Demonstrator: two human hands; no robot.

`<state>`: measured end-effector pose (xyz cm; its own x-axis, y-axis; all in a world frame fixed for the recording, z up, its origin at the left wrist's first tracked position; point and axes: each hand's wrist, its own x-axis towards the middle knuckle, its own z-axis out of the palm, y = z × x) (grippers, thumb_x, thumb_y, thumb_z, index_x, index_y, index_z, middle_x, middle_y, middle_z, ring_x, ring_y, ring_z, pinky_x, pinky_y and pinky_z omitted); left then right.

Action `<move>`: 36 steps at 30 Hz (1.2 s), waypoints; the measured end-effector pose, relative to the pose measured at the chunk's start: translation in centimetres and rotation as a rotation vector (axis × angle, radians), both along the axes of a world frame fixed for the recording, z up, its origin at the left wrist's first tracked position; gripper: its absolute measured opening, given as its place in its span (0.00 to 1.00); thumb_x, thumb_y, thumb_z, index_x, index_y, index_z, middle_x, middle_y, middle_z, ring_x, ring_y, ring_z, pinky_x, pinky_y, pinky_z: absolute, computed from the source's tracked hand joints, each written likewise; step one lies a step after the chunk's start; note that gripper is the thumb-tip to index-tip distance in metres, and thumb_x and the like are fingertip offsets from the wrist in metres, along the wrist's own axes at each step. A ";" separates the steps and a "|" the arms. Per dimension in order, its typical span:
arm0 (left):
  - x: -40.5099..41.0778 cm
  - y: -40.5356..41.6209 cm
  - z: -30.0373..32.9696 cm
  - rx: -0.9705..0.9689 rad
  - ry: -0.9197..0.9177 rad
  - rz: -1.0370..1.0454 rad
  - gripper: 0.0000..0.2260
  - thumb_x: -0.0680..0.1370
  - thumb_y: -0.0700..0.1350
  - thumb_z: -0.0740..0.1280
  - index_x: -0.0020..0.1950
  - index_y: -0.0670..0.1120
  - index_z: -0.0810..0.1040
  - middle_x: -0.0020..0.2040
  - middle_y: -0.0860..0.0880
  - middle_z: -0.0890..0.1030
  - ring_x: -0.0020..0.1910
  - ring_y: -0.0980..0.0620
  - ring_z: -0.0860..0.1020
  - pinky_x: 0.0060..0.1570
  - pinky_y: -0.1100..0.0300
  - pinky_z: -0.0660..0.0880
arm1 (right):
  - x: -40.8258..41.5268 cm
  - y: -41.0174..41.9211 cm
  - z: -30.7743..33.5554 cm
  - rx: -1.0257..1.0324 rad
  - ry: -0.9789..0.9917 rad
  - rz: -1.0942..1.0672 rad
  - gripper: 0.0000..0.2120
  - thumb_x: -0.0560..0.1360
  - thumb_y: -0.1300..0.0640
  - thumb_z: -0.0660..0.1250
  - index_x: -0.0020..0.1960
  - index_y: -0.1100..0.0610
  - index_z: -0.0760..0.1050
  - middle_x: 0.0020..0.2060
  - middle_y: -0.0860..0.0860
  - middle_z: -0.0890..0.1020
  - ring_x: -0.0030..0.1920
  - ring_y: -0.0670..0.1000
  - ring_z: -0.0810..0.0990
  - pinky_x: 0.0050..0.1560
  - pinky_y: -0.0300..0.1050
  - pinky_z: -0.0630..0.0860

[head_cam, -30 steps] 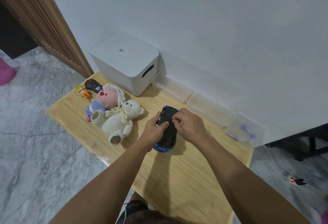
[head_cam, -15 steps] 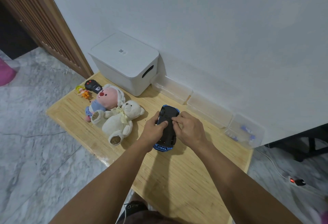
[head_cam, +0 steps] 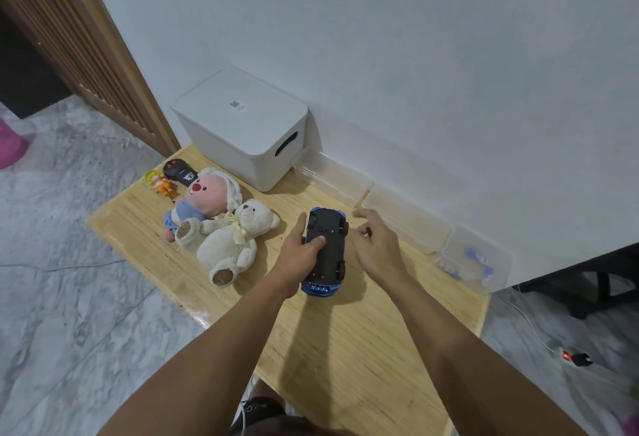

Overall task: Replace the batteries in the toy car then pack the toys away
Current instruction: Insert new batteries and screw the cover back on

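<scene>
Toy car [head_cam: 326, 249] belly-up on the desk [head_cam: 345, 349], just right of the white teddy bear [head_cam: 235, 238], gripped by the left hand [head_cam: 301, 256], thumb on the underside. Right hand [head_cam: 375, 245], moments ago at the underside, now lifted off to the car's right, fingers loosely curled; cannot tell whether pinching anything. Probably battery cover being worked.

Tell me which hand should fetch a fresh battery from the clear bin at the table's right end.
Right. The right hand is off the toy car, on the side of the battery bin. The left hand holds the upturned car steady.
</scene>
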<state>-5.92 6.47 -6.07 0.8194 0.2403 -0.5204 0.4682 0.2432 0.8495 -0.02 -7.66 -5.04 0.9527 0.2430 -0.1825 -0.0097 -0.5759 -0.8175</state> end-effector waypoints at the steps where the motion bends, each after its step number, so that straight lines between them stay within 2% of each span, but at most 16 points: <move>1: 0.1 0.1 0.1 -0.017 0.006 -0.010 0.30 0.81 0.40 0.62 0.78 0.59 0.53 0.56 0.50 0.79 0.51 0.47 0.81 0.43 0.55 0.80 | 0.3 -0.1 0.1 0.065 0.105 -0.086 0.16 0.77 0.62 0.57 0.63 0.51 0.70 0.44 0.52 0.79 0.44 0.49 0.75 0.42 0.42 0.70; 4: 0.3 0.2 0.6 -0.024 0.001 -0.064 0.30 0.82 0.40 0.58 0.77 0.63 0.52 0.60 0.54 0.76 0.50 0.51 0.80 0.39 0.59 0.79 | 1.0 -0.3 0.5 0.142 0.249 -0.179 0.19 0.77 0.68 0.53 0.64 0.54 0.66 0.46 0.52 0.78 0.46 0.50 0.75 0.41 0.42 0.72; 7: 0.5 0.1 1.0 -0.028 -0.004 -0.103 0.26 0.82 0.39 0.55 0.75 0.62 0.58 0.58 0.54 0.74 0.48 0.50 0.79 0.38 0.58 0.78 | 1.2 0.0 1.3 0.342 0.219 -0.253 0.17 0.77 0.73 0.51 0.62 0.61 0.67 0.43 0.55 0.77 0.41 0.50 0.77 0.43 0.42 0.79; 10: 0.7 0.1 1.3 -0.054 -0.003 -0.079 0.22 0.82 0.38 0.55 0.71 0.59 0.64 0.55 0.52 0.74 0.44 0.49 0.78 0.34 0.59 0.78 | 1.2 0.3 2.3 0.541 0.182 -0.318 0.11 0.80 0.70 0.54 0.54 0.57 0.69 0.45 0.57 0.81 0.43 0.54 0.83 0.47 0.47 0.82; 12: 0.8 0.1 1.2 -0.066 0.000 -0.060 0.20 0.82 0.38 0.56 0.70 0.58 0.65 0.56 0.50 0.74 0.44 0.47 0.78 0.34 0.57 0.78 | 1.2 0.6 2.8 0.593 0.157 -0.294 0.09 0.81 0.67 0.57 0.51 0.54 0.69 0.47 0.56 0.82 0.44 0.55 0.85 0.46 0.49 0.83; 16: 0.8 0.1 1.0 -0.057 -0.028 -0.029 0.18 0.82 0.39 0.58 0.69 0.55 0.66 0.56 0.49 0.74 0.46 0.46 0.78 0.36 0.55 0.79 | 0.9 1.3 3.2 0.518 0.033 -0.212 0.07 0.79 0.65 0.62 0.53 0.55 0.68 0.47 0.56 0.84 0.42 0.54 0.85 0.40 0.46 0.83; 22: 0.8 0.1 1.1 -0.058 -0.069 0.009 0.15 0.80 0.38 0.62 0.63 0.53 0.71 0.56 0.45 0.77 0.43 0.46 0.80 0.35 0.55 0.79 | 0.1 1.5 2.3 0.324 -0.171 -0.078 0.11 0.77 0.65 0.65 0.53 0.51 0.68 0.40 0.48 0.83 0.40 0.51 0.85 0.45 0.52 0.83; 25: 0.8 0.2 1.1 -0.063 -0.063 0.012 0.15 0.79 0.36 0.63 0.61 0.52 0.72 0.54 0.43 0.77 0.39 0.47 0.80 0.32 0.56 0.78 | -0.3 1.4 2.0 0.252 -0.222 -0.022 0.15 0.76 0.65 0.66 0.56 0.48 0.70 0.43 0.47 0.82 0.45 0.50 0.85 0.48 0.54 0.82; 27: 0.8 0.1 1.0 -0.061 -0.069 0.008 0.14 0.79 0.37 0.64 0.60 0.52 0.72 0.55 0.43 0.77 0.39 0.46 0.81 0.33 0.54 0.79 | -0.5 1.4 2.0 0.222 -0.252 0.010 0.18 0.74 0.67 0.67 0.59 0.49 0.71 0.44 0.47 0.82 0.48 0.49 0.85 0.49 0.54 0.81; 31: 0.7 0.1 0.9 -0.064 -0.083 0.020 0.13 0.78 0.39 0.67 0.58 0.53 0.72 0.57 0.43 0.77 0.42 0.44 0.81 0.35 0.53 0.79 | -0.6 1.4 2.1 0.256 -0.216 -0.022 0.22 0.73 0.68 0.68 0.59 0.45 0.72 0.42 0.44 0.82 0.43 0.47 0.84 0.47 0.53 0.82; 36: 0.7 0.1 1.2 -0.042 -0.112 0.016 0.14 0.78 0.38 0.67 0.59 0.51 0.72 0.55 0.44 0.77 0.41 0.47 0.80 0.32 0.57 0.78 | -0.4 1.8 3.0 0.368 -0.179 -0.122 0.21 0.72 0.68 0.69 0.56 0.46 0.71 0.41 0.48 0.83 0.37 0.48 0.84 0.44 0.55 0.82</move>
